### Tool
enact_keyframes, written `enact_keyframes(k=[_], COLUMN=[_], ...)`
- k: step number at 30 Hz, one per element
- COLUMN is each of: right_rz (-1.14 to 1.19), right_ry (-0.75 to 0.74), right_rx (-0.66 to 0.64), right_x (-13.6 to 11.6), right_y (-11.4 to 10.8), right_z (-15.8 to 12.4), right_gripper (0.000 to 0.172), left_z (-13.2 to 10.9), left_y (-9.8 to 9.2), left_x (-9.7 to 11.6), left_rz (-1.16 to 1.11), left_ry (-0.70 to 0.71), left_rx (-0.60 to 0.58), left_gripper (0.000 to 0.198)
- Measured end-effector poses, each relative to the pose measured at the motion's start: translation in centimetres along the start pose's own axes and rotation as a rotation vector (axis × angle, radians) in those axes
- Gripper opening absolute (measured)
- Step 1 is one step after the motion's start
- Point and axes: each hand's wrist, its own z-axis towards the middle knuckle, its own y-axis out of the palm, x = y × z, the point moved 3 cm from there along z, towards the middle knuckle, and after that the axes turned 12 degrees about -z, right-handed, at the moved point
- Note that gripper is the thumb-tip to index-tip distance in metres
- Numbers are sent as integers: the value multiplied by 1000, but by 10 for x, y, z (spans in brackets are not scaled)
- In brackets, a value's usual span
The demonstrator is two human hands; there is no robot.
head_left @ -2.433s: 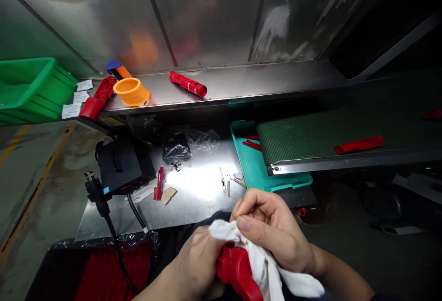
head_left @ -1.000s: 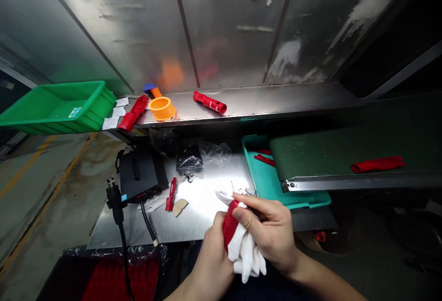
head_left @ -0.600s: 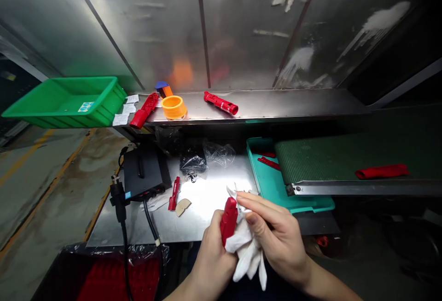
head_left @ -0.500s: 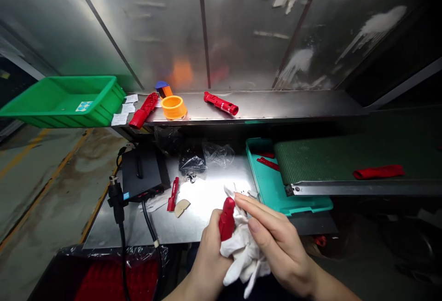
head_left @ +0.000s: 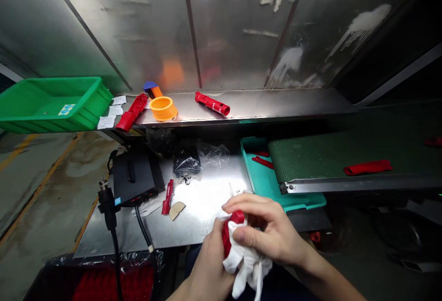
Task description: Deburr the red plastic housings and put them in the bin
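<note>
Since the white cloth [head_left: 247, 264] covered most of the red moulded part [head_left: 225, 239], only a narrow strip and its top end were visible. The fingers [head_left: 248, 205] of the right hand [head_left: 271, 232] were curled closely around that end and the cloth; the left hand [head_left: 212, 269] closed on the part from below. The part was judged to be light, stiff plastic, best held by its body through the cloth, as smooth surfaces may slip. Its full shape and the left fingers could not be made out. Both hands were above the steel table's [head_left: 203, 190] near edge, with a teal tray [head_left: 262, 176] beyond.
</note>
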Motion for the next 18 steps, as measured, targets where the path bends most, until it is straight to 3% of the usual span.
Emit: enact_keyframes(k=[4,7,9,14,16,18], right_rz=[-122,-241,-286,-120,-14,118], right_ry=[-141,-282,-339,-189,-101,-42], right_rx=[169,352,439,382,377,284], right_x=[-8,-11,-13,-14,-13,-12], right_y=[-1,-1,-5,-31,-41,-44], right_z=[-12,-26,-32,-33,-31,-27], right_gripper=[24,32,37,16,19,21], left_z=[-5,-8,-9,-4,-1,0], left_y=[1,1,4,14,19,22], left_x=[-13,-25,-26,-6,3,8], left_rz=[185,346,361,266,231,274], left_ry=[62,144,238,417,447,456], left_rx=[52,115,106,117,82,59], left_gripper=[35,16,16,29,29,34])
